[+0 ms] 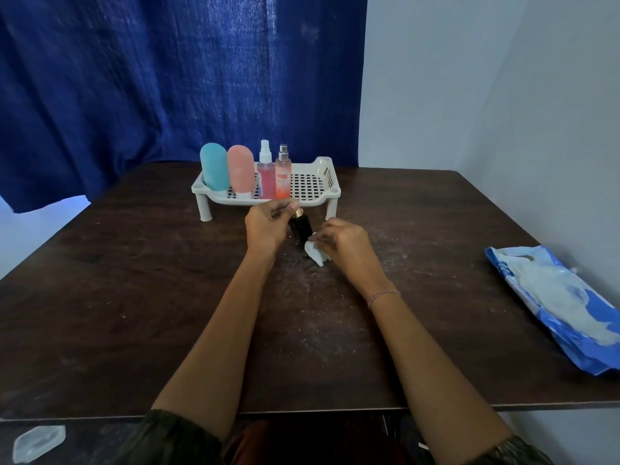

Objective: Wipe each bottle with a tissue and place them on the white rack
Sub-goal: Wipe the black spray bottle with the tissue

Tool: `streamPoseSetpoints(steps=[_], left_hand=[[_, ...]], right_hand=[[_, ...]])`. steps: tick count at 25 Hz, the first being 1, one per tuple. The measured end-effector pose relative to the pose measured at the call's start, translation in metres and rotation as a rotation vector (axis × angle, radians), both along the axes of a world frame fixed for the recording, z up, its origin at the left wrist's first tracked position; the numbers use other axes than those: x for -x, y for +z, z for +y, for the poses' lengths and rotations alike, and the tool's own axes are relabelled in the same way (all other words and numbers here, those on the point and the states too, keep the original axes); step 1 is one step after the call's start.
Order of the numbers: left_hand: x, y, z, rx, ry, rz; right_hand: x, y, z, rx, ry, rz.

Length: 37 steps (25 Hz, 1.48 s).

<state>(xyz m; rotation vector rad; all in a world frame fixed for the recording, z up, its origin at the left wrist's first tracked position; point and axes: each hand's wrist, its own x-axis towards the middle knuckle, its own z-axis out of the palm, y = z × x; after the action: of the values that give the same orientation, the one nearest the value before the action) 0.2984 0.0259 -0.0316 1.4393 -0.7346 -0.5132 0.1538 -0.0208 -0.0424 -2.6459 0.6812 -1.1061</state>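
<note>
A small black bottle (301,229) with a gold collar is tilted just in front of the white rack (313,182). My left hand (266,226) grips it by the top. My right hand (342,245) presses a crumpled white tissue (315,253) against the bottle's lower end. On the rack's left half stand a teal tube (214,166), a pink tube (240,169), a pink spray bottle (265,174) and an orange spray bottle (283,174). The rack's right half holds nothing.
A blue and white tissue pack (557,303) lies at the table's right edge. The dark wooden table (134,297) meets a blue curtain (167,78) behind and a white wall at the right. A clear plastic lid (38,443) lies below the table's front left.
</note>
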Motion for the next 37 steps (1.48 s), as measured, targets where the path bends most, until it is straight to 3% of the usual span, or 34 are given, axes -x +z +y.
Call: streamPoseSetpoints(steps=[6,12,17,23,29,34,37], left_hand=[[-0.001,-0.002,-0.002,0.000,0.012,-0.013],[-0.002,-0.002,0.002,0.031,0.015,0.046],[0.003,0.000,0.002,0.057,-0.052,0.119],[0.012,0.003,0.004,0.077,-0.188,-0.028],[0.007,0.005,0.005,0.058,-0.284,-0.020],[-0.002,0.007,0.006,0.007,-0.280,-0.167],[-0.007,0.008,0.008,-0.014,-0.341,-0.198]], right_hand=[[-0.008,0.001,0.008,0.062,0.037,0.007],[0.001,0.002,0.003,-0.103,0.043,0.117],[-0.002,0.003,0.009,-0.008,0.005,0.001],[-0.005,0.006,0.014,0.155,-0.037,-0.151],[0.001,0.007,0.004,-0.215,-0.007,-0.374],[-0.004,0.006,0.009,-0.041,0.095,-0.231],[-0.008,0.006,0.008,-0.067,0.131,-0.239]])
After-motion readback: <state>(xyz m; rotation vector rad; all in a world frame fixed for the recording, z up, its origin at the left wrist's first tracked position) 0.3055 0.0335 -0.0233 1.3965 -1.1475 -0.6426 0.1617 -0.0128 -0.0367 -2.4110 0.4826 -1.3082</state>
